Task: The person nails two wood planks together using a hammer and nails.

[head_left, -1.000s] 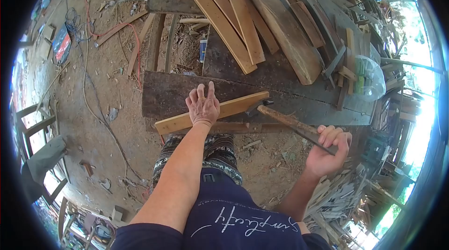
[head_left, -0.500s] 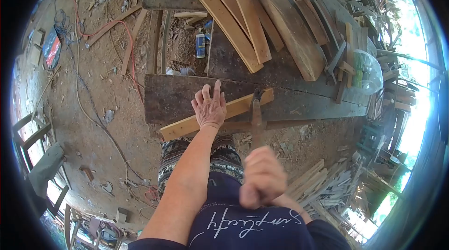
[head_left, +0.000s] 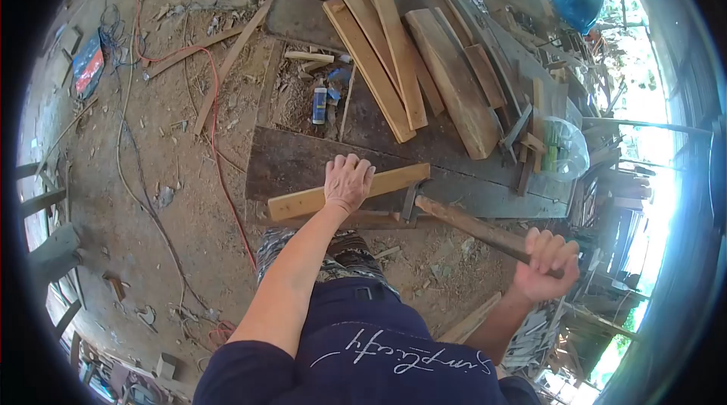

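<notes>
A pale wooden strip [head_left: 396, 180] lies aslant across the near part of the dark workbench [head_left: 284, 156]. My left hand [head_left: 347, 182] grips it near its middle, fingers curled over the far edge. My right hand [head_left: 547, 263] is wrapped around the end of a hammer's long wooden handle, out to the right of my body. The hammer [head_left: 471, 225] has its dark metal head at the near edge of the strip, close to the right end.
Several boards [head_left: 395, 57] are heaped on the bench beyond my hands. A blue bottle [head_left: 319, 105] stands in the bench's gap. A clear plastic bag [head_left: 564, 149] sits at the right. A red cord [head_left: 215, 113] and other cables run over the dirt floor at left.
My right hand and the hammer handle have swung out to the right; the head has moved off the strip's top to its near edge. My left hand's extended fingers have curled around the strip.
</notes>
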`<state>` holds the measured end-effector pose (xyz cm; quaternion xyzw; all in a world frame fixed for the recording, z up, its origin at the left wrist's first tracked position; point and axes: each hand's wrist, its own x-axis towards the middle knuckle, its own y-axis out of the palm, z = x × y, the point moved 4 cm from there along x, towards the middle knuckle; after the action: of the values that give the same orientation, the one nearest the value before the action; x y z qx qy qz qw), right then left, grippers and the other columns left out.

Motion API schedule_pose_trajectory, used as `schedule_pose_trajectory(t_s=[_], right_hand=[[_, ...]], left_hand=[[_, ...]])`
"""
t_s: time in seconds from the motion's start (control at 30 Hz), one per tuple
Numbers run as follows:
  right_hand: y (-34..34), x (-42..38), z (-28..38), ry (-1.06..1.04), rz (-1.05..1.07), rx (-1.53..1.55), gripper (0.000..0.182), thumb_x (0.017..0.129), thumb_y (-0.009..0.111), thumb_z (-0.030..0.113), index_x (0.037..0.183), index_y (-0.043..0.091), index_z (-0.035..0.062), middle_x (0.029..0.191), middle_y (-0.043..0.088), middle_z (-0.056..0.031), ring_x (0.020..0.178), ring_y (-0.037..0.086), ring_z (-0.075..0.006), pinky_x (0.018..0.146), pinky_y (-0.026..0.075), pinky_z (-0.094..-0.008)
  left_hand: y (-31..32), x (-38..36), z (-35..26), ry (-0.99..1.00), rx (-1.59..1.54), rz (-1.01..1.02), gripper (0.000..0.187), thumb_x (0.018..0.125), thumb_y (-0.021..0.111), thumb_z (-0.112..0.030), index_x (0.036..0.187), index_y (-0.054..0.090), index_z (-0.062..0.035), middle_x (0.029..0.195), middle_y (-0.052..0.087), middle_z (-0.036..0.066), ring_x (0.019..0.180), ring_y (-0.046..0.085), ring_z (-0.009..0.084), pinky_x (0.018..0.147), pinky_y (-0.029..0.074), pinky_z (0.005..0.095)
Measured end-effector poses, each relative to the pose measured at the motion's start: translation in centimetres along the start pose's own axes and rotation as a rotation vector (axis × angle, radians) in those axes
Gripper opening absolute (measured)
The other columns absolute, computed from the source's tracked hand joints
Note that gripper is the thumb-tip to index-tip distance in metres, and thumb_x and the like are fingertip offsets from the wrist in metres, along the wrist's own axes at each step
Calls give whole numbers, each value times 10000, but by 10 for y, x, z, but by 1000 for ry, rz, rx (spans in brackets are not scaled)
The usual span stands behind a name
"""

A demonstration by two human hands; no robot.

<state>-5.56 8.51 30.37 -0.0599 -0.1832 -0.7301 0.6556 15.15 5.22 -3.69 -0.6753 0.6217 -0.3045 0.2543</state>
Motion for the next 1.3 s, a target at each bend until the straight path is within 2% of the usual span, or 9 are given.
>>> schedule_pose_trajectory(t_s=[0.1, 0.17, 0.2, 0.27, 0.5, 0.57, 0.8, 0.97, 1.3], right_hand=[[-12, -1, 31, -19, 52, 64, 304, 967, 474, 271, 696, 428, 140, 527, 405, 16, 462, 336, -103, 574, 351, -309], [-16, -3, 44, -34, 76, 68, 318, 970, 495, 293, 697, 431, 143, 522, 405, 13, 456, 341, -96, 564, 347, -298], [-18, -4, 49, -43, 75, 72, 318, 970, 495, 293, 697, 431, 143, 522, 405, 13, 456, 341, -96, 564, 347, -298], [-22, -4, 57, -66, 98, 109, 320, 970, 498, 293, 694, 433, 144, 519, 399, 14, 456, 343, -96, 556, 347, -294], [-42, 8, 70, -71, 223, 169, 368, 943, 546, 289, 630, 445, 122, 490, 442, 9, 411, 369, -107, 502, 391, -304], [-47, 16, 67, 4, 427, 267, 372, 910, 577, 261, 594, 463, 101, 486, 488, -14, 398, 402, -125, 482, 422, -320], [-100, 39, 34, 138, 519, 290, 290, 852, 549, 154, 591, 454, 71, 483, 480, -60, 403, 399, -152, 488, 422, -344], [-182, 41, -24, 161, 147, 67, 260, 892, 462, 141, 638, 423, 98, 499, 399, -23, 457, 349, -140, 553, 380, -341], [-252, 69, -96, 249, -36, 91, 254, 906, 493, 128, 658, 470, 75, 578, 493, -49, 557, 465, -151, 666, 451, -355]], left_hand=[[11, 31, -19, 143, -120, 186, 248, 920, 630, -309, 1127, 684, -183, 929, 604, 83, 930, 580, 271, 860, 438, 423], [7, 40, -42, -85, -711, 433, 256, 963, 611, -334, 1114, 676, -138, 960, 655, 50, 949, 619, 211, 906, 459, 367], [-5, 42, -55, -75, -706, 431, 256, 963, 611, -334, 1114, 676, -138, 960, 655, 50, 949, 619, 211, 906, 459, 367], [-19, 38, -84, -260, -1189, 802, 296, 998, 587, -355, 1089, 666, -84, 1028, 664, 16, 987, 611, 140, 911, 469, 304], [-23, 27, -106, -307, -1317, 907, 230, 983, 638, -326, 964, 640, -97, 926, 634, -25, 856, 570, 74, 818, 476, 255], [-18, 23, -109, -269, -1322, 975, 227, 967, 668, -325, 907, 626, -110, 883, 626, -32, 811, 560, 67, 800, 473, 247], [11, 22, -144, -451, -1367, 787, 217, 977, 655, -317, 933, 661, -105, 909, 664, -18, 851, 610, 85, 815, 498, 255], [46, 17, -158, -566, -1276, 644, 164, 985, 649, -238, 982, 671, -75, 961, 697, 13, 871, 632, 87, 791, 500, 237], [88, -26, -162, -882, -1237, 419, 153, 973, 640, -132, 1040, 535, -45, 1057, 666, 98, 947, 691, 188, 811, 574, 318]])
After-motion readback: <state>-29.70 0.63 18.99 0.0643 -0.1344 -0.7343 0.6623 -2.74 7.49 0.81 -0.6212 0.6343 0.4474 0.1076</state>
